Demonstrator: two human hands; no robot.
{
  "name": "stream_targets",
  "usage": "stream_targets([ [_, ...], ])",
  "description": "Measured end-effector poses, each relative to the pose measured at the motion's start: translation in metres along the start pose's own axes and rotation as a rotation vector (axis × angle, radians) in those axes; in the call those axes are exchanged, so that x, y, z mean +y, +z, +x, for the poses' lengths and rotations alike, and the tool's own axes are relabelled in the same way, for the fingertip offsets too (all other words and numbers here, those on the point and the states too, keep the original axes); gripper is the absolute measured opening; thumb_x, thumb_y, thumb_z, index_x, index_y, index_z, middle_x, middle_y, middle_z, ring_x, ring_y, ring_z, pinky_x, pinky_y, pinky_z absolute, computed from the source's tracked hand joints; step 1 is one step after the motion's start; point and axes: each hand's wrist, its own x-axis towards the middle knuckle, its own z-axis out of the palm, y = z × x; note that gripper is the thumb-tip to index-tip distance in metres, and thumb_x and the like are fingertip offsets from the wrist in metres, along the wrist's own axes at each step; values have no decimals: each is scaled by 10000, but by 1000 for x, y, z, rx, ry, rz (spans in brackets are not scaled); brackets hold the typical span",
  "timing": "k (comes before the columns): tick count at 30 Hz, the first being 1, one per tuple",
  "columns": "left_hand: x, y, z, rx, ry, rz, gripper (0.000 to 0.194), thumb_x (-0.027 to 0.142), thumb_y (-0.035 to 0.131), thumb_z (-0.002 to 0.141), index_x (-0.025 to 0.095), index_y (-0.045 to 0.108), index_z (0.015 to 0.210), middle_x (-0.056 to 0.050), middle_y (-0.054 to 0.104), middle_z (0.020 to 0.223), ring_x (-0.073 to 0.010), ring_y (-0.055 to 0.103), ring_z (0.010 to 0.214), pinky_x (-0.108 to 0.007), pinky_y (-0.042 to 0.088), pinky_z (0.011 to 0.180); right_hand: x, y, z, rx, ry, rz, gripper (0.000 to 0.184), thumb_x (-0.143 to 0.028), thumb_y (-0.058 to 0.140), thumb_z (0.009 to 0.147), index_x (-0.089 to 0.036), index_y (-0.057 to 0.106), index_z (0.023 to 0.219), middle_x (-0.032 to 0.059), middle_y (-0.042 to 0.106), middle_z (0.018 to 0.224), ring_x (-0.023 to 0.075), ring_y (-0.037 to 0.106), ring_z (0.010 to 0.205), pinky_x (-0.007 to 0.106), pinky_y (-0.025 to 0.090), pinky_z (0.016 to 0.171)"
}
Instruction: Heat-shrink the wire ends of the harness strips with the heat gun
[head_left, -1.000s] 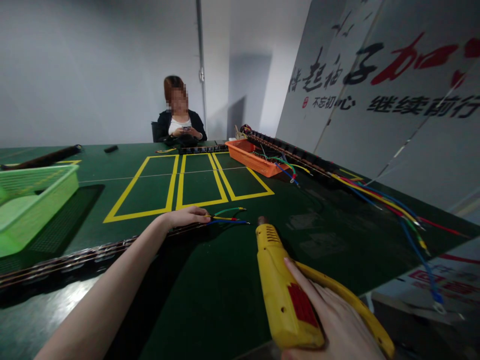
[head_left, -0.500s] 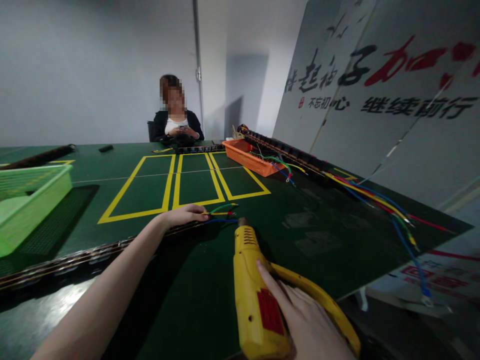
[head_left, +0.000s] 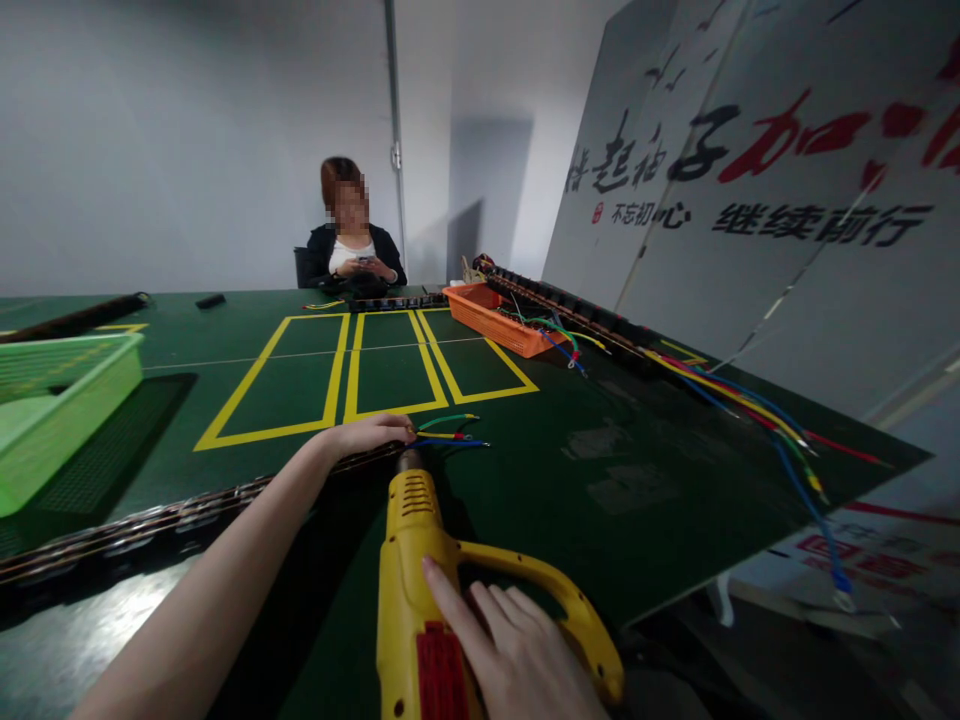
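My right hand [head_left: 517, 640] is wrapped round a yellow heat gun [head_left: 412, 580], index finger along its body. The nozzle points away from me, close to the fingers of my left hand [head_left: 373, 434]. That hand is closed at the end of a long black strip with wires [head_left: 180, 512], where it grips the wire bundle. Past the fingers stick out a green wire [head_left: 450, 418], a yellow wire with a red-sleeved ring end, and a blue wire [head_left: 457, 443]. The left fingertips are partly hidden.
A light green basket [head_left: 67, 420] stands at left, an orange basket [head_left: 510, 335] further back. Another wired black strip [head_left: 577, 305] rests by it, its coloured wires [head_left: 750, 400] reaching right. A person [head_left: 352, 250] sits across the green table [head_left: 570, 560], holding a phone.
The heat gun in my right hand has moved left, bringing its nozzle from the wire tips to beside my left fingers. My left hand has stayed nearly in place on the wires.
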Motion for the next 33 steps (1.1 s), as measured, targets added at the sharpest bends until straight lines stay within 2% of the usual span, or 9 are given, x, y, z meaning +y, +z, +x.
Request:
stream_targets([
  [6,1,1,-2,13,-21,41,321,499,544,743,200,630,823,3,618,846,-198,549,853,-249,406,781,-10,2,11,-25,-73,25,1074,-322,652,774,-159,-163,1454,134,639,1035,273,633,863,395,529,742],
  [10,8,1,-3,-4,7,104,359,553,524,752,212,626,802,6,602,834,-191,547,846,-245,410,785,-12,-10,13,-136,-21,94,1021,-217,610,799,-211,-178,1449,145,614,1103,282,617,952,419,504,817],
  [13,12,2,-2,27,-1,192,384,577,536,718,206,631,741,-4,604,776,-185,545,762,-250,415,728,-10,-19,14,-224,5,213,982,-161,566,809,-281,-172,1445,131,591,1151,290,584,1037,460,456,889],
  [16,12,9,0,88,-29,325,440,608,477,745,196,628,722,-24,615,746,-186,547,703,-261,405,671,-4,-24,14,-242,15,351,963,-158,557,790,-348,-118,1450,99,585,1157,292,577,1034,457,462,855],
  [20,8,21,2,245,-75,428,504,602,354,824,182,621,745,-60,653,825,-208,587,765,-275,410,697,6,-26,9,-224,48,464,923,-194,581,761,-398,12,1459,77,547,1236,290,544,1080,439,437,879],
  [24,4,25,2,269,-51,444,521,594,314,846,179,617,764,-77,658,860,-226,596,806,-293,411,715,17,-30,-2,-200,126,523,870,-317,616,749,-433,111,1447,57,538,1253,287,532,1084,450,414,902],
  [27,3,23,2,278,-42,350,479,568,348,829,179,627,807,-67,657,869,-224,588,808,-292,417,725,29,-32,-10,-128,190,550,1029,-479,708,626,-434,91,1448,43,527,1263,297,530,1075,463,412,902],
  [30,3,23,3,277,-53,268,441,538,358,812,180,613,788,-46,637,796,-209,569,729,-288,420,670,43,-33,-18,-110,274,559,1219,-631,754,479,-415,58,1455,40,529,1256,306,532,1065,462,413,891],
  [33,5,22,2,294,-64,200,375,487,372,789,187,580,701,-27,600,721,-199,550,695,-288,417,656,56,-34,-24,-108,371,530,1294,-651,775,436,-369,47,1468,43,553,1226,299,535,1071,436,404,899],
])
